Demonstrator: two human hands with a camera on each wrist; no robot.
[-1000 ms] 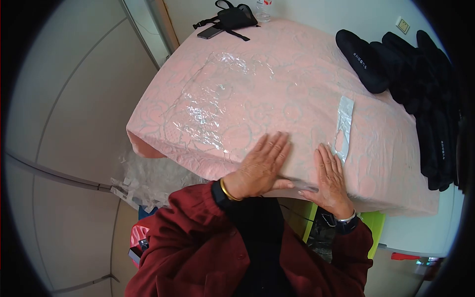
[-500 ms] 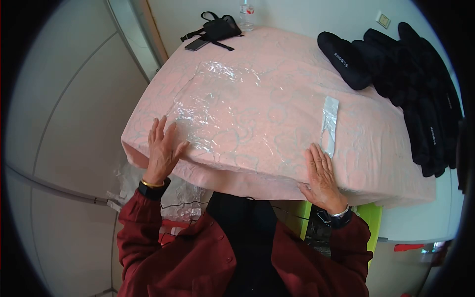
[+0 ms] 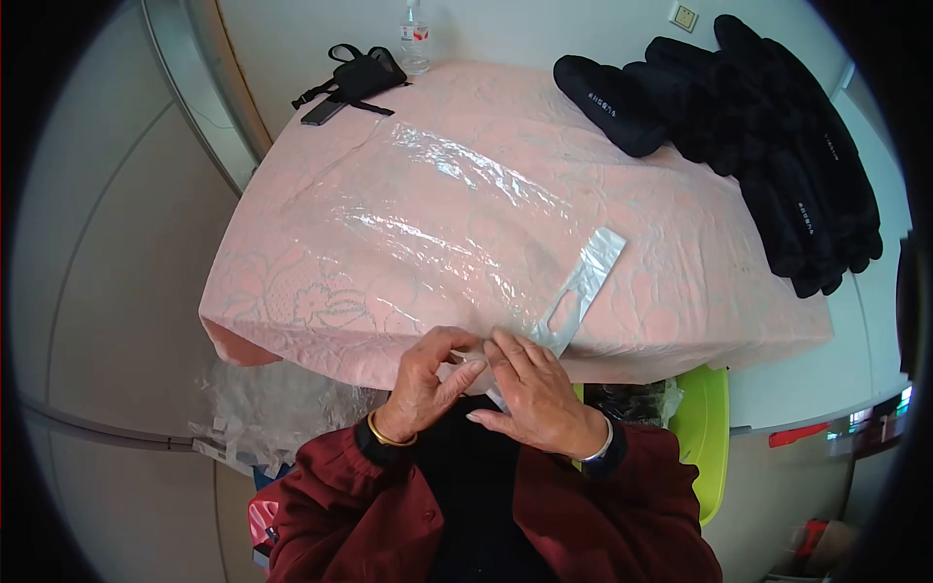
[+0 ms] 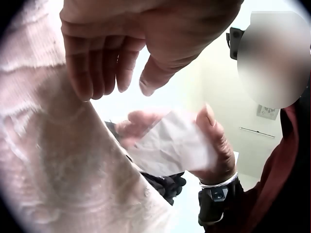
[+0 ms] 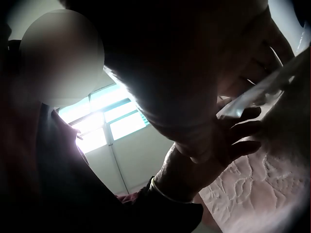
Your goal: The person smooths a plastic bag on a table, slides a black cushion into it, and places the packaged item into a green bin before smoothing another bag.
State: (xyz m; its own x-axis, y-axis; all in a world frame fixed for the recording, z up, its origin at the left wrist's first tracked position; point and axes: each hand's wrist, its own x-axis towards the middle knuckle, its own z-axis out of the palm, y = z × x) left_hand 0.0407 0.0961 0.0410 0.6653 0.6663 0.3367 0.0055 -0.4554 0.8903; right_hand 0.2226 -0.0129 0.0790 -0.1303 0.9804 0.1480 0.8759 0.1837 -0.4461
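Note:
A clear plastic bag lies spread over the pink cover. Its white header strip, with an oval handle hole, slants toward the front edge. My left hand is at that edge, fingers bent downward; the left wrist view shows a gap between its thumb and fingers. Close beside it is my right hand, fingers together and thumb spread away. In the left wrist view, a white piece of plastic lies across the right hand's fingers, in front of its palm.
Black padded items with white lettering are piled at the back right. A black pouch, a phone and a water bottle stand at the back left. A green bin and crumpled clear plastic are below the front edge.
My left hand swung out to the bag's left side, then came back beside the right. The right hand moved left, and the header strip shifted left and now slants. The view has turned rightward.

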